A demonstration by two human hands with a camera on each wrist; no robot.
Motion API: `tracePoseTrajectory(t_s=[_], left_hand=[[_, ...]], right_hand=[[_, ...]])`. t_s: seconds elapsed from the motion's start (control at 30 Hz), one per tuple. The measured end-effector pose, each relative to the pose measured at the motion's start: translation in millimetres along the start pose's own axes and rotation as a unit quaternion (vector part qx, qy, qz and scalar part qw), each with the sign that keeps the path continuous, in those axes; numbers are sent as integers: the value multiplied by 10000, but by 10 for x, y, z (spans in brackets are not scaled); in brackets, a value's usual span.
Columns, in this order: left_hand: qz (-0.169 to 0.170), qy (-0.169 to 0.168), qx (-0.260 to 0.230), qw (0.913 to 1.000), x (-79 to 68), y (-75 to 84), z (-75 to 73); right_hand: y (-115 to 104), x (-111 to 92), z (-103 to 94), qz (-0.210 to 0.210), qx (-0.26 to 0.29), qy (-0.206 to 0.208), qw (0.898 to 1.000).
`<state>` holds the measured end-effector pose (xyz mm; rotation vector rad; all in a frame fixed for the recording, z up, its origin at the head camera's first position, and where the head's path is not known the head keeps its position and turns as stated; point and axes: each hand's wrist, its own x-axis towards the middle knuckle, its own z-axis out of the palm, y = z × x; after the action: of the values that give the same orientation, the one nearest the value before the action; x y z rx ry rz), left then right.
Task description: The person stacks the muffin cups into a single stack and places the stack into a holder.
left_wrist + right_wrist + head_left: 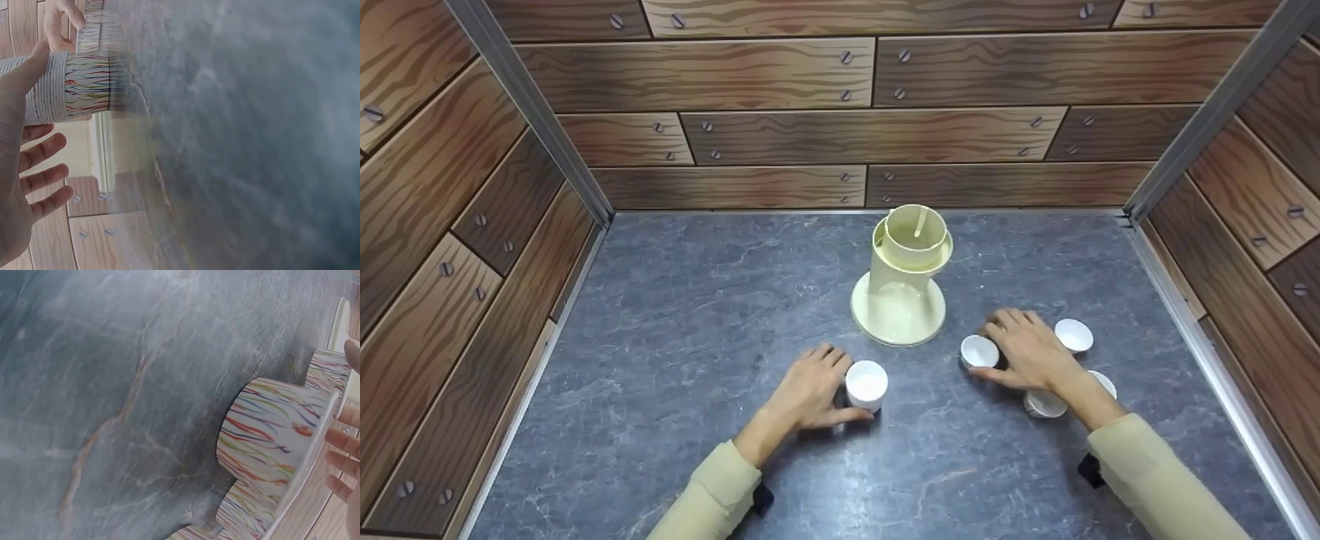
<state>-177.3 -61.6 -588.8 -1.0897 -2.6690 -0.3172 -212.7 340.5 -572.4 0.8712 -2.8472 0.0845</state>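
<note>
My left hand grips a stack of nested white paper cups, thumb on the near side and fingers on the far side. In the left wrist view the stack shows many layered rims and coloured wavy lines; the other fingers spread apart beyond it. My right hand holds a single small paper cup between thumb and fingers, its mouth facing up. That cup is partly hidden behind a nearer one in the right wrist view.
Three more paper cups stand around my right hand: one white cup to its right, another cup under the wrist, and a third cup partly behind the forearm. A cream stand with round base and ringed top rises between the hands, farther back.
</note>
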Motion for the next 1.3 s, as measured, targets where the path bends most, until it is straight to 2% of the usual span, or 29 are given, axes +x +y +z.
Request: tracePoseTrajectory(t_s=[0.23, 0.83, 1.07, 1.3], left_hand=[[49, 46, -8, 10000, -3, 0, 5], [125, 142, -27, 9998, -7, -11, 15], [8, 87, -44, 10000, -2, -3, 4], [-18, 1, -74, 10000, -1, 3, -8]], right_hand=[[-43, 16, -12, -22, 3, -44, 10000], [-205, 88, -42, -275, 149, 399, 9987], [-279, 113, -57, -195, 261, 446, 9985], [-348, 155, -70, -322, 397, 634, 9967]])
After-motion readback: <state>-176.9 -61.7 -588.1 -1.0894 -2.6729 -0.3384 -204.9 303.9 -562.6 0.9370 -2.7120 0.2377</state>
